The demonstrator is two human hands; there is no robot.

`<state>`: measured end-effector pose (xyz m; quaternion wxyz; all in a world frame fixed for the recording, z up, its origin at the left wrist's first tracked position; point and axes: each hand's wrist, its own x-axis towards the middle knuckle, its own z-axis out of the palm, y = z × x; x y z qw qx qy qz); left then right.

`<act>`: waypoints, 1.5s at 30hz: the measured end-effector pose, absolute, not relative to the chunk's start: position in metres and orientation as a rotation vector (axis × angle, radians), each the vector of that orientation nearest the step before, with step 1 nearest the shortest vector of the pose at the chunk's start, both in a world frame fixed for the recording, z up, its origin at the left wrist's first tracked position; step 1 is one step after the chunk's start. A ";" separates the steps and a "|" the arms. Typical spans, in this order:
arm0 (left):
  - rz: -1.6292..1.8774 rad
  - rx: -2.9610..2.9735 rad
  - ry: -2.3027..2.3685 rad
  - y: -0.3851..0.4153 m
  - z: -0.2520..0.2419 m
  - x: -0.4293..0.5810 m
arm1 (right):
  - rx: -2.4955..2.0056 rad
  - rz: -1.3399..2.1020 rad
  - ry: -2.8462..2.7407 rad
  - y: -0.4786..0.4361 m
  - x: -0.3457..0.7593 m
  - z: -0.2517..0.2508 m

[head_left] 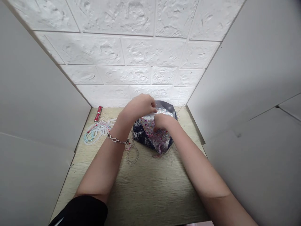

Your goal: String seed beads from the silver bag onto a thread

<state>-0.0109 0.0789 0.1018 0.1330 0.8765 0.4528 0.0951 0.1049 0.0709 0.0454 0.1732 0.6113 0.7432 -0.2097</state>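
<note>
A dark patterned pouch with a silvery lining (162, 111) lies spread near the back wall, with many small multicoloured beads (149, 128) heaped in it. Over its far left side hovers my left hand (142, 105), fingers curled together; whatever they pinch is too small to make out. My right hand (161, 121) reaches down into the beads, its fingers bent and closed, the tips partly hidden. A chain bracelet (114, 139) circles my left wrist.
Left of the pouch lie several pale bead strings (95, 131) and a red cylinder (98, 114). A looped beaded strand (133, 156) rests in front of them on the wooden tabletop (150, 185). White panels stand on both sides, with a white brick-pattern wall (138, 51) behind.
</note>
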 end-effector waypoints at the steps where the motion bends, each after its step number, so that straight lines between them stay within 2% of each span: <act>1: 0.279 2.542 1.309 0.079 0.101 -0.011 | 1.728 -0.596 2.114 0.071 0.105 0.046; 45: 0.194 2.590 1.330 0.085 0.093 -0.015 | 1.504 -0.693 2.209 0.064 0.099 0.047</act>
